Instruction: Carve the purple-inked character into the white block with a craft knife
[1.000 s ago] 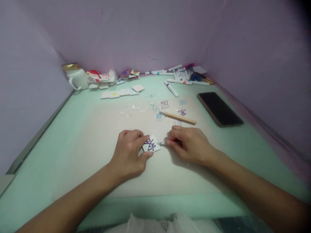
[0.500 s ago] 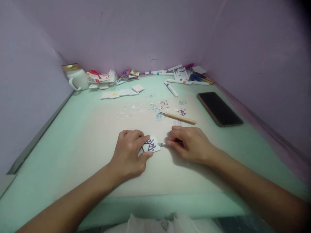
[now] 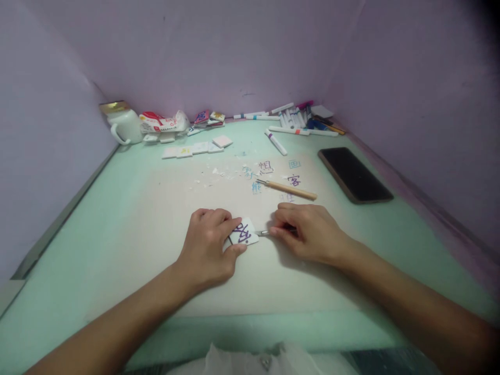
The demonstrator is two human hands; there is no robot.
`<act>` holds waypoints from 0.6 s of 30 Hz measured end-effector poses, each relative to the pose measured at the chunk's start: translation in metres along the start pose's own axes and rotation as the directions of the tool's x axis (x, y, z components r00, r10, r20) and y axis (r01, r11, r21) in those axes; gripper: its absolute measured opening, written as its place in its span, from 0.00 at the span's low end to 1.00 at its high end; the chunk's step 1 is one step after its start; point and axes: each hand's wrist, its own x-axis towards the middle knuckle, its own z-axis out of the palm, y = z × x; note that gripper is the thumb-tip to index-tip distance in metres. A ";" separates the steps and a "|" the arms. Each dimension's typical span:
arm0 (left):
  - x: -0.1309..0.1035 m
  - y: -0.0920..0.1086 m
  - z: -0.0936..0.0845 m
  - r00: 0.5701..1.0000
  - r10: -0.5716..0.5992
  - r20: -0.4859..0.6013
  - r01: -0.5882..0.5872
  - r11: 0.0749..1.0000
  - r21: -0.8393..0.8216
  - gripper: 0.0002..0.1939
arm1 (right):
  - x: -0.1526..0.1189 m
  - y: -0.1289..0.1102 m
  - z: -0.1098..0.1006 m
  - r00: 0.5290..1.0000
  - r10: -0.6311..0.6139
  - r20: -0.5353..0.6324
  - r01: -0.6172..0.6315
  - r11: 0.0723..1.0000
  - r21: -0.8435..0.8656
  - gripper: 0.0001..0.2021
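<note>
A small white square block with purple strokes lies on the pale mat. My left hand grips its left side between fingers and thumb. To the right, my right hand is closed on a thin metal carving tool, whose tip meets the block's right edge. Most of that tool's handle is hidden in my palm. Beyond my right hand lies a wooden-handled carving tool, beside purple and blue written characters. White shavings are scattered on the mat.
At the back left stand a white mug and a red-and-white packet. White blocks lie in a row, with coloured ones behind. Several markers lie at the back right. A black phone rests on the right.
Both hands keep nearly the same pose, and the tool tip stays at the block's right edge. The view has shifted very slightly.
</note>
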 end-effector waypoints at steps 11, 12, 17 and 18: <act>0.001 -0.002 0.000 1.000 0.018 0.011 -0.018 0.999 -0.036 0.17 | 0.001 -0.001 0.004 0.999 0.033 -0.024 -0.034 0.999 -0.039 0.09; 0.000 -0.002 0.001 1.000 0.010 0.008 -0.010 0.999 -0.037 0.17 | 0.000 -0.002 0.005 0.999 0.039 -0.026 -0.040 0.998 -0.043 0.09; 0.000 -0.002 0.002 1.000 -0.026 0.010 0.026 0.999 -0.027 0.17 | 0.000 -0.002 0.005 0.999 0.043 -0.026 -0.044 0.998 -0.045 0.09; 0.000 -0.002 0.002 1.000 -0.024 0.006 0.024 0.999 -0.022 0.17 | 0.000 -0.002 0.005 0.999 0.041 -0.022 -0.042 0.998 -0.041 0.09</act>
